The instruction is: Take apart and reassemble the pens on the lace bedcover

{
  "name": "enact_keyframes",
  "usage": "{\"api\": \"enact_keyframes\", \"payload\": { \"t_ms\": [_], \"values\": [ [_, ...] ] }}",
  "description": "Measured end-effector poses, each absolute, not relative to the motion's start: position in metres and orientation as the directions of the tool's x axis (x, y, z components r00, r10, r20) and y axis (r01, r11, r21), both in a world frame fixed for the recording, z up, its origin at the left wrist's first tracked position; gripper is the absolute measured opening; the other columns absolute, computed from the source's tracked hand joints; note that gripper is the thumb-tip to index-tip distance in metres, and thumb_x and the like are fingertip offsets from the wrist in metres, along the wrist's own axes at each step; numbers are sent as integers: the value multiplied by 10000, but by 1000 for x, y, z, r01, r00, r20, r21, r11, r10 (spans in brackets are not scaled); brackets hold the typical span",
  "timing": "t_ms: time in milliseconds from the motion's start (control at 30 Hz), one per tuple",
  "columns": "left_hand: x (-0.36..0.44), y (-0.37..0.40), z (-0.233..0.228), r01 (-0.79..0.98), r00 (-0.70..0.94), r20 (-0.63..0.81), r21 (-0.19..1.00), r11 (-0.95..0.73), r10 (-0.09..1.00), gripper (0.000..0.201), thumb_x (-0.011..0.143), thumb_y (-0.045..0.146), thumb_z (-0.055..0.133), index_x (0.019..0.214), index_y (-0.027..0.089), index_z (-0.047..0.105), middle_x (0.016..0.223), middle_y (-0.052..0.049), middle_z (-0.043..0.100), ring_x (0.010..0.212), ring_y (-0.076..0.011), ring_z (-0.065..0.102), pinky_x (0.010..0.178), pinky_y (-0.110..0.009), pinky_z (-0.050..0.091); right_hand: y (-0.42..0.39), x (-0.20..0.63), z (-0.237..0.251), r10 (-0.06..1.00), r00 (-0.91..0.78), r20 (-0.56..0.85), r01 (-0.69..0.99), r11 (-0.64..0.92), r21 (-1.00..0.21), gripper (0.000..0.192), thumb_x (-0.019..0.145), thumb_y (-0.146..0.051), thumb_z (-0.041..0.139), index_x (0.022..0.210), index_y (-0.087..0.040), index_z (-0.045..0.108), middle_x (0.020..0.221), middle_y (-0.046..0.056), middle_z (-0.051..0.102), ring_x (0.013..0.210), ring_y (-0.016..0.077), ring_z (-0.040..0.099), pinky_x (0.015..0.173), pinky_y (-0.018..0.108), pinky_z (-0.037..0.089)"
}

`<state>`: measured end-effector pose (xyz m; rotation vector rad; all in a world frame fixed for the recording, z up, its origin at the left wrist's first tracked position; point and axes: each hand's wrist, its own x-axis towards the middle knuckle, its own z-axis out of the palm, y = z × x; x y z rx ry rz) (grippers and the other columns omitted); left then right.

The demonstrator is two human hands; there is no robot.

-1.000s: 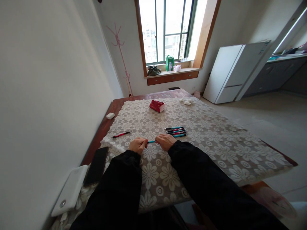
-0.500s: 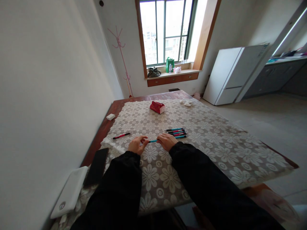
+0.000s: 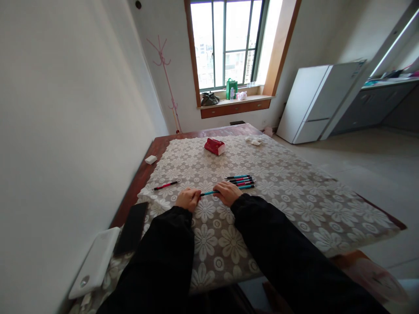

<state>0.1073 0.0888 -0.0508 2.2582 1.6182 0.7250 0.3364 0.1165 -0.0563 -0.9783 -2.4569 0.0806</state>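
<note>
Over flowered tablecloth [image 3: 288, 187], your left hand [image 3: 188, 199] recloses at 9 o'clock; now with closed right hand [image 3: 228, 193] it holds blue pen [image 3: 208, 192].

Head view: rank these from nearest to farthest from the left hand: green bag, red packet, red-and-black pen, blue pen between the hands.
1. Blue pen: touching the left hand.
2. Red-and-black pen: left, on the cloth.
3. Red packet: farther back, same cloth.
4. Green bag: on the windowsill.
</note>
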Motion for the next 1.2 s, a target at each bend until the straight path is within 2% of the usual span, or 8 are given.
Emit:
{"api": "enact_keyframes", "payload": {
  "t_ms": [167, 333, 500, 567, 667, 833, 1000, 1200],
  "values": [
    [107, 89, -53, 746, 290, 273, 535, -395, 917, 211, 861, 397, 563, 899, 230, 686, 787, -32, 670, 815, -190, 592, 774, -295, 425, 116, 336, -58, 676, -607, 417, 637, 728, -252, 91, 894, -266, 596, 936, -185, 598, 912, 52, 657, 870, 193, 555, 801, 306, 391],
    [107, 89, -55, 815, 247, 230, 476, -330, 941, 396, 948, 382, 392, 752, 218, 694, 647, -36, 606, 736, -181, 585, 721, -290, 410, 115, 335, -56, 668, -604, 436, 629, 735, -254, 82, 887, -260, 598, 925, -188, 594, 907, 52, 659, 873, 196, 554, 805, 307, 382],
    [108, 88, -53, 732, 286, 273, 556, -393, 919, 237, 801, 360, 645, 1005, 239, 660, 827, -6, 684, 796, -164, 601, 781, -273, 437, 116, 336, -58, 684, -577, 447, 644, 717, -267, 91, 877, -252, 614, 933, -184, 592, 901, 50, 669, 857, 193, 566, 783, 311, 379],
    [109, 87, -51, 748, 291, 242, 545, -378, 926, 161, 833, 349, 599, 914, 237, 680, 775, -4, 678, 776, -163, 598, 759, -267, 435, 117, 336, -59, 671, -588, 452, 635, 729, -256, 93, 880, -249, 610, 951, -190, 599, 927, 50, 675, 862, 195, 566, 781, 314, 376],
    [110, 85, -49, 782, 281, 216, 513, -354, 935, 331, 931, 358, 427, 778, 234, 693, 659, -14, 651, 787, -179, 593, 722, -268, 416, 116, 335, -59, 647, -607, 460, 619, 749, -236, 98, 891, -240, 595, 981, -205, 608, 959, 42, 676, 876, 197, 558, 796, 316, 368],
    [108, 87, -51, 795, 242, 194, 522, -309, 951, 437, 950, 367, 371, 656, 225, 662, 598, -19, 624, 760, -182, 591, 692, -265, 411, 114, 336, -54, 673, -558, 486, 661, 714, -229, 82, 898, -203, 562, 963, -202, 612, 958, 43, 662, 914, 200, 531, 807, 319, 349],
    [105, 93, -58, 783, 152, 260, 558, -276, 954, 162, 858, 271, 529, 916, 229, 674, 840, -22, 694, 827, -183, 616, 752, -277, 444, 113, 339, -50, 737, -450, 504, 744, 622, -246, 110, 898, -200, 547, 983, -201, 618, 982, 54, 648, 956, 212, 515, 822, 329, 338],
    [102, 95, -62, 782, 139, 302, 551, -292, 943, 146, 814, 206, 562, 929, 234, 647, 919, -18, 695, 904, -198, 616, 819, -308, 462, 115, 342, -50, 786, -355, 507, 804, 533, -264, 168, 899, -174, 523, 1023, -219, 628, 1005, 55, 645, 971, 217, 510, 859, 347, 320]
  ]
}}
